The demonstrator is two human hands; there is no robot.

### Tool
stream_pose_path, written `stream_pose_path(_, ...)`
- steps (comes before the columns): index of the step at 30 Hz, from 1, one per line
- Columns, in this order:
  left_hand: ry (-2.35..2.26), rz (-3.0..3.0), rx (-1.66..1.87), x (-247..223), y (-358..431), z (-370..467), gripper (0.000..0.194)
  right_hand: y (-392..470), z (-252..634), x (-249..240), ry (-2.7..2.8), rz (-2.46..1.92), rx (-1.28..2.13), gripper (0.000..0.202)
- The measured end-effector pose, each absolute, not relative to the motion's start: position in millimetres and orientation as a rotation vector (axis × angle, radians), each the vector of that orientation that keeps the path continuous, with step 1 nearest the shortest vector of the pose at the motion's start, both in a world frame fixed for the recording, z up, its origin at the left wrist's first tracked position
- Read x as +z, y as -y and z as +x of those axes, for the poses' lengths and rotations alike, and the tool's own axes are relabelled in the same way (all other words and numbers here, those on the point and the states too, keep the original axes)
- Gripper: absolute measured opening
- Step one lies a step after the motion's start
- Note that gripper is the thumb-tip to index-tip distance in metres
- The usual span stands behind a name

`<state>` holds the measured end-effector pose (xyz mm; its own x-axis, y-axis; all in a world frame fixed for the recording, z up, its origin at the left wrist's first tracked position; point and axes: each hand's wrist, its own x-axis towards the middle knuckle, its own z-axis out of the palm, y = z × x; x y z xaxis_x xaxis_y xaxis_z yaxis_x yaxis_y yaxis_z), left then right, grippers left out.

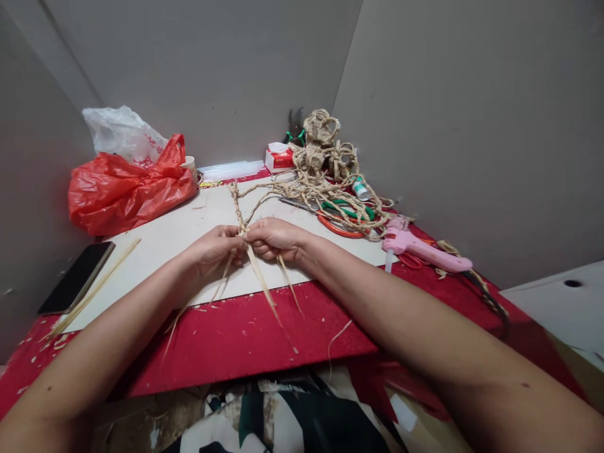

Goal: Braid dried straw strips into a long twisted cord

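Observation:
At the middle of the white board [179,220], my left hand [219,247] and my right hand [274,238] meet, fingers pinched on the working end of a braided straw rope [237,204]. Loose pale straw strands [261,275] hang from between the hands toward the table's front edge. The rope's finished braid runs away from my fingers and bends right toward a tangled heap of braided rope [316,170]. Exactly which strand each hand grips is partly hidden by the fingers.
Left: a red plastic bag [127,189], a phone [78,277] and loose straw [104,283]. Behind: clear sticks [231,170], a red tissue box [278,158] and green-handled pliers [295,129]. Right: orange-handled scissors [342,228] and a pink glue gun [425,247]. Grey walls enclose the red-covered table [226,343].

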<state>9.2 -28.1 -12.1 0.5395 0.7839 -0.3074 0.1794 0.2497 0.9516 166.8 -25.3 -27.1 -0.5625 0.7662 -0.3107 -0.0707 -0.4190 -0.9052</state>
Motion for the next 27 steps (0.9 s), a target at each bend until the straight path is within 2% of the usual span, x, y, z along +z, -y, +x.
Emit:
stream_pose_path(7, -0.971, 1.243, 0.389, -7, 18, -2, 0.006, 27, 167, -26, 1.293, -1.007, 2.025, 0.019)
stream_pose_path(11, -1.002, 1.315, 0.332, -5, 17, -2, 0.001, 29, 164, -26, 1.292, -1.04, 1.977, 0.022)
stream_pose_path(19, -1.272, 1.806, 0.466, -13, 26, 10, 0.013, 32, 158, -26, 1.411, -1.131, 1.746, 0.029)
stream_pose_path(24, -1.273, 1.894, 0.466, -13, 26, 7, 0.012, 33, 161, -22, 1.302, -1.114, 1.943, 0.031)
stream_pose_path(27, -1.223, 1.83, 0.48, -13, 22, 4, 0.011, 33, 163, -21, 1.349, -1.123, 1.904, 0.032)
